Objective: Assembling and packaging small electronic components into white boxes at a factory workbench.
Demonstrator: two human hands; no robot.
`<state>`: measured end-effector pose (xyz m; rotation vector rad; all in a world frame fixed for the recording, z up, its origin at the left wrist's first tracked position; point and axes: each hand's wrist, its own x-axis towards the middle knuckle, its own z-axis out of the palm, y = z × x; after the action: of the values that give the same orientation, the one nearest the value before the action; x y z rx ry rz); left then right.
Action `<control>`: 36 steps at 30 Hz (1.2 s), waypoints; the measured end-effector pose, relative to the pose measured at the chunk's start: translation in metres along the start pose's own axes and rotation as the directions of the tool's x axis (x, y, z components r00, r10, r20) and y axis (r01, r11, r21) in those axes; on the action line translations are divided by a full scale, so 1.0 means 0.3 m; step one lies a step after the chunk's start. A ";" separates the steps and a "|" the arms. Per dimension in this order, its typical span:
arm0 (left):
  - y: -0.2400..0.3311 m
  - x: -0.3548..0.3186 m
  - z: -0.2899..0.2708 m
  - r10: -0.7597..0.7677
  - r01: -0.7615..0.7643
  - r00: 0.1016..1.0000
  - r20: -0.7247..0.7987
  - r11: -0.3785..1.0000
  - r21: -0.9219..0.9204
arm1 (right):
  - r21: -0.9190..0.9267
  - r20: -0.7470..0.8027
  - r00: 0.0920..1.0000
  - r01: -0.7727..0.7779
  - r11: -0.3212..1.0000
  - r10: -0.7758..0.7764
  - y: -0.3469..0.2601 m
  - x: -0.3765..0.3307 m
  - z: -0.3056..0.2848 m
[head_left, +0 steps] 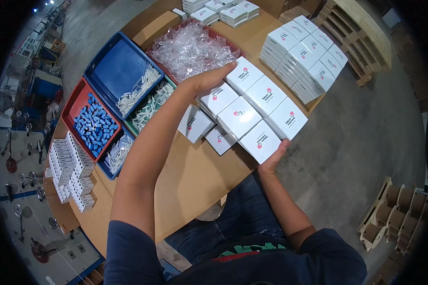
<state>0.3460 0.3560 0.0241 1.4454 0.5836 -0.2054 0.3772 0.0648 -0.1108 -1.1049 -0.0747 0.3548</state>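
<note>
A block of small white square cardboard boxes (pixel 252 111) sits squeezed between both hands. Left hand (pixel 205 80) presses its far end, fingers (pixel 223 70) flat and closed against it; right hand (pixel 273 159) cups the near corner, fingers curled beneath. The block overhangs the brown tabletop (pixel 195 175) edge, floor open beyond. Left forearm stretched long, right elbow tucked.

Even overhead light, soft shadows; mild glare on plastic bags (pixel 190 47); fisheye bending, dark vignette at rim.
</note>
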 end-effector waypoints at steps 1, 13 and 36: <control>0.006 -0.003 -0.007 0.013 -0.008 0.999 -0.050 0.994 0.108 | -0.065 0.022 0.998 0.062 0.996 -0.060 -0.005 0.002 0.000; -0.046 -0.183 -0.057 0.454 -0.292 0.742 -0.493 0.881 0.372 | -0.113 0.166 0.957 0.259 0.959 -0.239 -0.100 -0.007 0.021; -0.723 -0.547 0.346 0.116 -0.362 0.290 -0.950 0.932 0.003 | -0.348 0.886 0.461 0.588 0.730 0.051 -0.202 -0.320 0.145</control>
<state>0.1310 0.1914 -0.0824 1.2973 1.2818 1.0569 0.2914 0.0476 -0.0265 -1.4415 -1.4039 0.5675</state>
